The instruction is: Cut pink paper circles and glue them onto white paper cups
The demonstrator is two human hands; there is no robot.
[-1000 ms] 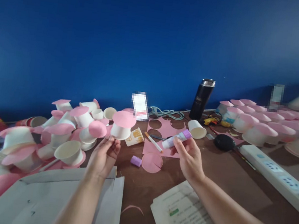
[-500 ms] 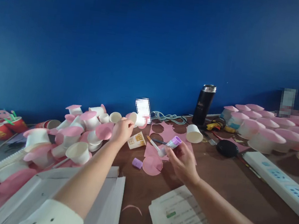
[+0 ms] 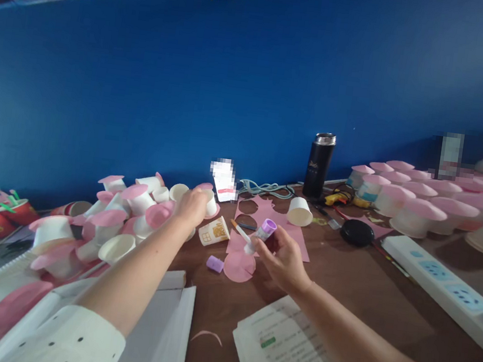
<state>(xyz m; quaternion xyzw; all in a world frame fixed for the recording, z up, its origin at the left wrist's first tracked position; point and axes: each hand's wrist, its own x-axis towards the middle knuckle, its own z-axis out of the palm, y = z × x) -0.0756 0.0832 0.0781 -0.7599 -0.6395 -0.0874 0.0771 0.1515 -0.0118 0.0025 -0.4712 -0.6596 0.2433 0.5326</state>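
My right hand (image 3: 287, 259) grips a purple-and-white glue stick (image 3: 260, 235), its open purple end tilted up, above the pink paper. Below it lies a pink paper disc (image 3: 239, 267), with the purple cap (image 3: 215, 263) to its left. My left hand (image 3: 192, 205) reaches in among the white paper cups, fingers curled closed. Its fingertips are hidden, so what they hold cannot be made out. Just right of those fingers is a white cup with a pink brim (image 3: 211, 205). A printed paper cup (image 3: 214, 231) lies on its side between the hands.
Cups with pink discs (image 3: 107, 217) crowd the left. More pink-topped cups (image 3: 424, 209) stand at the right, near a power strip (image 3: 437, 284). A black flask (image 3: 319, 166) stands by the blue wall. Printed pages (image 3: 285, 353) lie in front.
The view has swung slightly to the right, so things appear farther left. My left hand stays by the cups with its fingertips now more hidden; my right hand keeps the glue stick.
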